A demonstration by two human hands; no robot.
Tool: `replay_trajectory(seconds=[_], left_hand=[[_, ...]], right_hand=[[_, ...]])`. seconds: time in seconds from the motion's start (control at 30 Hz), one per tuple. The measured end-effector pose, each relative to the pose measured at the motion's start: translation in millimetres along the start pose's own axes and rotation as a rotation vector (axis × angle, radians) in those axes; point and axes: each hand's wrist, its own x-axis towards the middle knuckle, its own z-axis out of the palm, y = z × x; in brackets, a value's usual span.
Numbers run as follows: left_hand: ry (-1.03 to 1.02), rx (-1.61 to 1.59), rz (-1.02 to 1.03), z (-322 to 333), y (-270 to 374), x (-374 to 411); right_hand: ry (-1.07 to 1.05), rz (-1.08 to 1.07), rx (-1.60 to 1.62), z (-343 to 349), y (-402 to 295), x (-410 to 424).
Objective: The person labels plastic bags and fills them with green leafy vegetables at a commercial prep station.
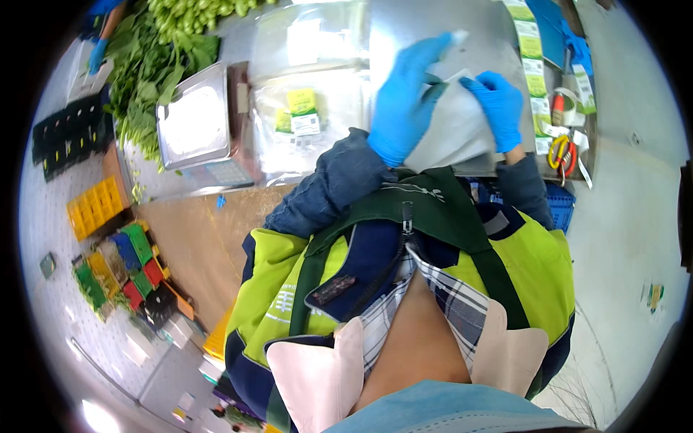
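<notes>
A thin, translucent plastic bag (457,127) lies on the steel table in front of my body. My right hand (495,108), in a blue glove, pinches the bag's upper edge between thumb and fingers. Over the bag's left side is my left hand (403,100), also gloved, its fingers stretched away from me and apart from the thumb. The left thumb reaches to the bag's top edge; whether it touches is unclear. A small whitish bit (460,37) shows at the left fingertips. Left of my hands, clear plastic bags (341,124) lie flat, with green-and-white labels (305,111) on them.
A weighing scale (195,119) stands left, beside leafy greens (141,76) and green vegetables (195,13). A label strip (535,81) and yellow-red scissors (562,153) lie right. Another person's gloved hand (97,56) is far left. Crates (97,208) stand left; a blue basket (560,205) sits under the table.
</notes>
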Motion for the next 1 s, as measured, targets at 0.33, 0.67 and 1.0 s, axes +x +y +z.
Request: replay_trajectory(seconds=[0.33, 0.67, 1.0], left_hand=[[0.502, -0.014, -0.953, -160, -166, -123], [0.505, 0.382, -0.737, -189, -114, -93], [0.479, 0.134, -0.714, -157, -137, -107]], right_hand=[[-0.244, -0.453, 0.113, 65, -99, -16], [-0.696, -0.604, -0.081, 218, -103, 7], [-0.288, 0.065, 0.641, 200, -114, 22]])
